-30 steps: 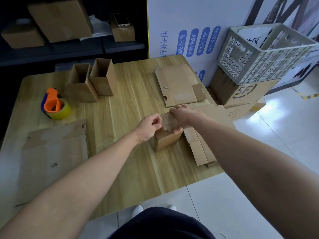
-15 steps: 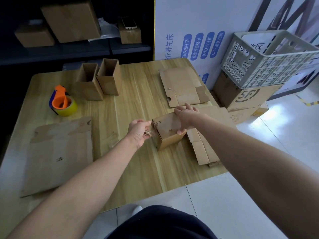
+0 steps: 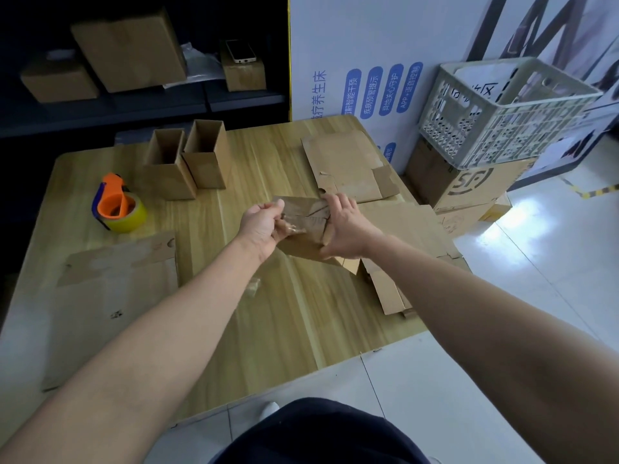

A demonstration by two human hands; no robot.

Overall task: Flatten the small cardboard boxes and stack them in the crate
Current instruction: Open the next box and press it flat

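A small brown cardboard box [image 3: 303, 217] is held up over the middle of the wooden table [image 3: 268, 313], its taped flaps facing me. My left hand [image 3: 259, 226] grips its left edge, pinching a strip of clear tape. My right hand [image 3: 345, 229] grips its right side, fingers curled round the edge. Two small open boxes [image 3: 187, 160] stand upright at the back left. Flattened cardboard [image 3: 348, 169] lies at the back right, and more [image 3: 415, 229] under my right wrist. The grey plastic crate [image 3: 502, 112] sits on brown cartons to the right of the table.
An orange tape dispenser with a yellow roll [image 3: 119, 209] sits at the left. A large flat cardboard sheet [image 3: 110, 296] lies front left. Dark shelves behind hold boxes [image 3: 130, 48] and a phone [image 3: 239, 50]. A crumpled tape scrap [image 3: 253, 286] lies on the table.
The box has been lifted off the table and turned so its taped flaps face me. My left hand moved from beside it to its left edge, pulling tape.
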